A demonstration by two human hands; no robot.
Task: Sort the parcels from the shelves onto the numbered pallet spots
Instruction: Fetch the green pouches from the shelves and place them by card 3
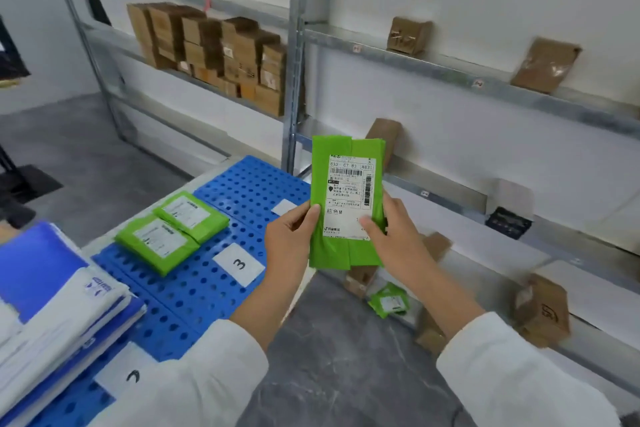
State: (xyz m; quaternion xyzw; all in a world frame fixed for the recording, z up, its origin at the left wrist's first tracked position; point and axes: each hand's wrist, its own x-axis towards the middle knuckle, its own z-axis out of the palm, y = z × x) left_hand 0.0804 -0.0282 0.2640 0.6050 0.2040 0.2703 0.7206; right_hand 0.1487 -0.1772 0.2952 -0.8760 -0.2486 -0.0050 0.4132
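I hold a green parcel (337, 250) with a white shipping label upright in front of me, above the floor beside the blue pallet (194, 291). My left hand (289, 241) grips its left edge with the thumb on the label. My right hand (391, 236) grips its right edge, thumb across the label's lower corner. Two more green parcels (171, 230) lie flat on the pallet behind the card marked 3 (239, 264). Another numbered card (126, 376) sits nearer me, and a third card (284, 207) lies farther back.
A stack of blue and white mailers (52, 295) fills the pallet's left end. Metal shelves (450, 69) run along the wall with scattered brown boxes (545, 64) and a dense pile of boxes (214, 52) at the left bay. A small green parcel (389, 300) lies on the bottom shelf.
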